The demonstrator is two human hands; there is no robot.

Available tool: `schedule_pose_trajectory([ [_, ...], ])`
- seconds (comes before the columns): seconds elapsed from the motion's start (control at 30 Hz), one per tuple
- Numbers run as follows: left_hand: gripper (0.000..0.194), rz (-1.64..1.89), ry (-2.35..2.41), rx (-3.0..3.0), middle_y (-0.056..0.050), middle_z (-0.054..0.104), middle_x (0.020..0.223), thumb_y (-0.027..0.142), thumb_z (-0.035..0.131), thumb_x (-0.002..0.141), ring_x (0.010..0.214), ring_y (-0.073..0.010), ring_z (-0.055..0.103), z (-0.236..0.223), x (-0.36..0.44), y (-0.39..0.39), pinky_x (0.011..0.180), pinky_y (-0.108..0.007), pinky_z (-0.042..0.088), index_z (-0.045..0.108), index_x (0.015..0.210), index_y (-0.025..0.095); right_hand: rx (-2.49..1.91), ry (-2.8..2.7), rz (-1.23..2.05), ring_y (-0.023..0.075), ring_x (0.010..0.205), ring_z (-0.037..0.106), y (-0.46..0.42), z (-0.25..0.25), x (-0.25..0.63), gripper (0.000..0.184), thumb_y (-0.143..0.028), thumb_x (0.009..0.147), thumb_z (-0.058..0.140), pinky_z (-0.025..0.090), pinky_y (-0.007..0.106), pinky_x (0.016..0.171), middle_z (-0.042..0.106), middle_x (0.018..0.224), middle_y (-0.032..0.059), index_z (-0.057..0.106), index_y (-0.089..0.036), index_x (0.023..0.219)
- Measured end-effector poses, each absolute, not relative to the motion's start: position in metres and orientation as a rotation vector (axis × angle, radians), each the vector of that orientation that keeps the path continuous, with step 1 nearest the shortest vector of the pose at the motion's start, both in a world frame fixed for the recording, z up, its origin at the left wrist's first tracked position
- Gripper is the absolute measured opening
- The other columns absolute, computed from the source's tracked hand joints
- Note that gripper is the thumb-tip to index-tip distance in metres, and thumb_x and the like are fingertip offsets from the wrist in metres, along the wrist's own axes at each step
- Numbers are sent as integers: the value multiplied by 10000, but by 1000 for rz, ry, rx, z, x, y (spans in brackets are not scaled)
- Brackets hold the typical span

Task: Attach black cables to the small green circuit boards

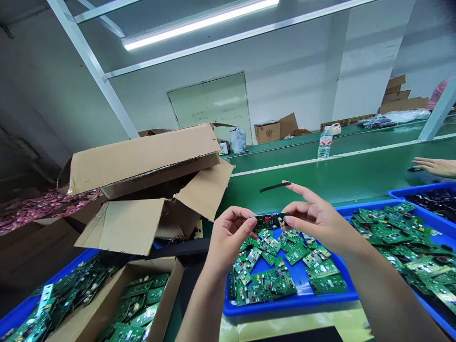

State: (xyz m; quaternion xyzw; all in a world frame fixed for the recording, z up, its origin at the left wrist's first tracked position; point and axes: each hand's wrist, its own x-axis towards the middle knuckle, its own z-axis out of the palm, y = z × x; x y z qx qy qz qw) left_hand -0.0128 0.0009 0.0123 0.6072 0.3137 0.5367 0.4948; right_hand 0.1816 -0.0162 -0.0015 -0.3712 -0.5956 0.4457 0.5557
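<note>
- Circuit board point(268, 220) is small and dark, with a red part on it. It is up in the air, just over a blue tray point(285, 308).
- It looks light and stiff, but its tiny parts could break, so its edges look like the best place to hold it.
- The left hand point(228, 236) grips one end between finger and thumb.
- The right hand point(317, 219) grips the other end the same way.
- A thin black strip point(275, 187) is at the tip of the right pointing finger. It is hard to tell if it is stuck there.
- Green boards point(270, 266) lie in a heap in the tray under the hands.
- A second blue tray point(394, 202) just to the right holds more green boards.
- A brown cardboard box point(142, 164) stands open on the left.
- Another person's hand point(436, 166) rests at the right, over the green tabletop point(320, 183).
- A water bottle point(325, 142) stands farther away.
</note>
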Motion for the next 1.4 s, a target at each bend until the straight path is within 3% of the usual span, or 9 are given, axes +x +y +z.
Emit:
schedule_pose_trajectory([
  [0.1,47,1490,702,1704,-25,643,812,170,676,754,733,-131,617,11,-16,-1,641,-224,535,629,752,171,-796,-1344,1095,194,771,674,-16,-2,180,647,-326,810,616,569,340,678,650,917,56,283,-231,1355],
  [0.2,99,1582,634,2032,-33,646,874,102,644,777,829,-160,636,10,-18,-3,740,-272,536,653,797,199,-724,-1309,1147,202,802,670,-16,-2,178,612,-361,833,589,577,353,678,653,989,93,285,-223,1346],
  [0.43,90,1497,655,2061,-56,597,982,137,690,750,913,-186,619,12,-19,-6,812,-311,527,656,810,195,-749,-1291,953,153,705,643,-16,-1,172,645,-324,782,661,579,316,675,669,908,49,321,-233,1323],
  [0.67,562,1228,662,1344,-38,585,950,342,781,652,780,-152,616,10,-8,-8,649,-262,541,544,1145,215,-728,-1294,728,172,836,641,-26,0,156,570,-226,800,633,582,298,710,660,904,35,352,-269,1293],
  [0.83,420,1219,537,962,6,629,671,281,832,580,557,-64,566,13,3,-15,531,-155,476,687,953,154,-624,-1351,610,177,935,633,-34,-7,139,524,-148,828,576,589,315,763,637,1006,46,354,-283,1283],
  [0.97,431,1260,455,733,19,637,595,224,874,479,480,-36,537,13,6,-19,468,-109,438,725,875,144,-553,-1433,517,175,953,636,-38,-10,136,549,-89,839,544,595,316,777,629,1055,50,344,-290,1309],
  [1.1,392,1327,413,628,18,626,555,281,859,532,471,-27,535,15,7,-21,467,-92,429,733,872,133,-503,-1528,511,191,1011,608,-40,-10,138,597,-79,848,532,583,345,817,593,1143,59,307,-316,1347],
  [1.23,388,1285,469,618,39,552,455,376,781,646,395,-23,463,18,4,-17,388,-97,357,722,931,119,-544,-1555,517,174,934,617,-39,-9,141,586,-102,860,523,583,333,787,565,1179,63,303,-336,1350],
  [1.4,361,1236,593,654,23,556,578,405,712,715,431,-25,449,14,1,-6,376,-122,329,720,884,86,-668,-1550,503,154,923,613,-35,-9,144,474,-148,868,527,580,258,747,566,1143,60,400,-298,1299],
])
